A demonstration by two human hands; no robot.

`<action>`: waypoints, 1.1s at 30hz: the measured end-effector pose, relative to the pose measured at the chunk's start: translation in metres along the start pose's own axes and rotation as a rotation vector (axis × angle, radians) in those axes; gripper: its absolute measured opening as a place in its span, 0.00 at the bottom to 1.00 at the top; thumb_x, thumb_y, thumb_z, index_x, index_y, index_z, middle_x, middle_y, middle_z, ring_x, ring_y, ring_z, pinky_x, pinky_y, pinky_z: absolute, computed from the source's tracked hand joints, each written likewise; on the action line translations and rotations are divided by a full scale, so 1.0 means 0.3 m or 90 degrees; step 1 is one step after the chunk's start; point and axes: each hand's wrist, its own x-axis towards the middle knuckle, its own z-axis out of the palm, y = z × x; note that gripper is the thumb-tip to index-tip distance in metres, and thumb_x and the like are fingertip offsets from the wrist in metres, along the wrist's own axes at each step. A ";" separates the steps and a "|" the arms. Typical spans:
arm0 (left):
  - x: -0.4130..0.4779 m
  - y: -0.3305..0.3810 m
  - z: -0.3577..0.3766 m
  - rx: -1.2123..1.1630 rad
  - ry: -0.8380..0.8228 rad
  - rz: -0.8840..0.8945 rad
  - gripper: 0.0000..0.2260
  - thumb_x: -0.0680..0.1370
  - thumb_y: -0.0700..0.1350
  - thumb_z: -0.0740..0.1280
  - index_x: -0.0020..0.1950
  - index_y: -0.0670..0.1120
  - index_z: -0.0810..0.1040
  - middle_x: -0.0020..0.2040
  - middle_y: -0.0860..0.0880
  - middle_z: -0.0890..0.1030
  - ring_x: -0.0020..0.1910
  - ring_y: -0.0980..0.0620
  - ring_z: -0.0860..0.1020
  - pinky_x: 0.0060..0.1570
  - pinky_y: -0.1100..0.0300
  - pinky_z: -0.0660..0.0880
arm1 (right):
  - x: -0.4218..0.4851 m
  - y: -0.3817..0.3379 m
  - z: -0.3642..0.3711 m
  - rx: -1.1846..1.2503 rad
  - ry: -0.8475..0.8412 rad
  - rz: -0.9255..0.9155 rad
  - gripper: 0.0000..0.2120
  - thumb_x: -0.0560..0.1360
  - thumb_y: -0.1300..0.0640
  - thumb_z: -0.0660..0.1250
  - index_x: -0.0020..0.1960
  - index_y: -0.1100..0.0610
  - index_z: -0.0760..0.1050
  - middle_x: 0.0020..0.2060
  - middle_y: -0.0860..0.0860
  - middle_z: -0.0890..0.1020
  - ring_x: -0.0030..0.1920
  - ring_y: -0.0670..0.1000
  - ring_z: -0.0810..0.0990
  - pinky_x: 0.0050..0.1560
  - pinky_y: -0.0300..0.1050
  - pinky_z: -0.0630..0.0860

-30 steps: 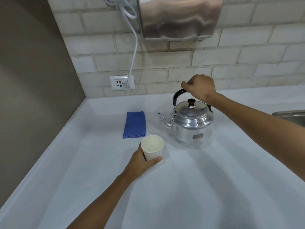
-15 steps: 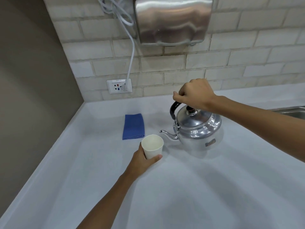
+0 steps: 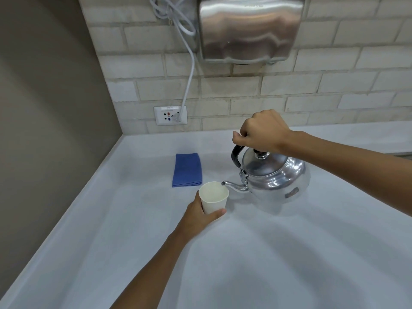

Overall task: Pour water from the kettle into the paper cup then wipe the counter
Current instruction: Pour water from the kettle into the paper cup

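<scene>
A shiny metal kettle with a black handle is tilted to the left, lifted off the white counter. My right hand is closed around its handle. The spout tip sits right at the rim of a white paper cup. My left hand wraps the cup from below and the left, holding it upright. I see no water stream. A folded blue cloth lies flat on the counter just behind the cup.
A steel hand dryer hangs on the brick wall, its white cord running to a wall socket. A brown side wall bounds the counter on the left. A sink edge shows at the far right.
The kettle has been lifted and tilted further left, bringing its spout to the cup's rim. My left hand has kept hold of the cup.
</scene>
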 end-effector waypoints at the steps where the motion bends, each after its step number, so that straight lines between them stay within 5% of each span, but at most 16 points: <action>1: 0.000 0.000 0.000 0.000 0.001 0.001 0.36 0.59 0.69 0.73 0.62 0.64 0.63 0.55 0.65 0.76 0.55 0.66 0.74 0.45 0.71 0.72 | 0.002 -0.001 -0.002 -0.004 -0.001 -0.004 0.22 0.73 0.50 0.60 0.24 0.60 0.62 0.17 0.52 0.59 0.24 0.57 0.58 0.27 0.39 0.52; 22: -0.007 0.014 -0.005 -0.014 -0.009 0.017 0.37 0.62 0.64 0.74 0.66 0.60 0.62 0.58 0.60 0.74 0.54 0.60 0.74 0.42 0.81 0.70 | 0.043 -0.037 -0.037 -0.056 -0.025 -0.079 0.25 0.74 0.50 0.58 0.23 0.58 0.55 0.18 0.52 0.59 0.23 0.55 0.58 0.26 0.40 0.52; 33: -0.010 0.020 -0.008 -0.006 -0.005 0.012 0.36 0.59 0.68 0.73 0.63 0.65 0.62 0.54 0.68 0.73 0.52 0.71 0.73 0.41 0.81 0.69 | 0.036 -0.027 -0.036 -0.064 -0.030 -0.082 0.25 0.74 0.50 0.58 0.23 0.58 0.54 0.18 0.52 0.59 0.22 0.55 0.57 0.26 0.40 0.53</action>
